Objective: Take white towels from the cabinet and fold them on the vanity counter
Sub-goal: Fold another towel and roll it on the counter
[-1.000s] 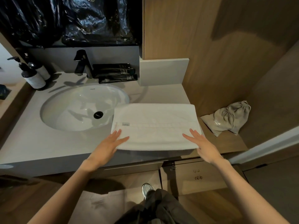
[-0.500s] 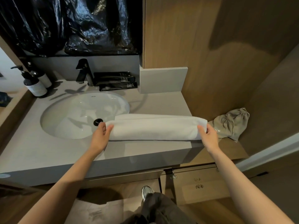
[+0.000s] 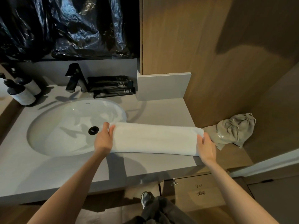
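White terry cloth is stretching across the grey vanity counter (image 3: 145, 165): one towel (image 3: 155, 138), already doubled lengthwise into a long, narrow band, is lying flat with its left end reaching over the rim of the oval sink (image 3: 72, 126) and its right end nearly touching a crumpled beige drawstring bag (image 3: 234, 131). The left hand (image 3: 104, 139) is grasping the left end with fingers curling over the edge, and the right hand (image 3: 206, 147) is clasping the right end likewise; whether the thumbs are tucking underneath is hard to say from this angle.

As I judge it, the task is sitting somewhere in its middle. This towel is out of the cabinet and the lengthwise fold is looking done, while the crosswise folds that would bring the ends together are not yet made. No other towel is showing, so how many are waiting I cannot tell.

The towel is looking thick, soft and matte, its folded long edge rounding rather than creasing. The counter is reading as smooth stone, the basin as glossy ceramic. A black matte faucet (image 3: 74, 78) is standing behind the basin, beside flat black tubes (image 3: 111, 86), under crinkled black plastic sheeting (image 3: 64, 25).
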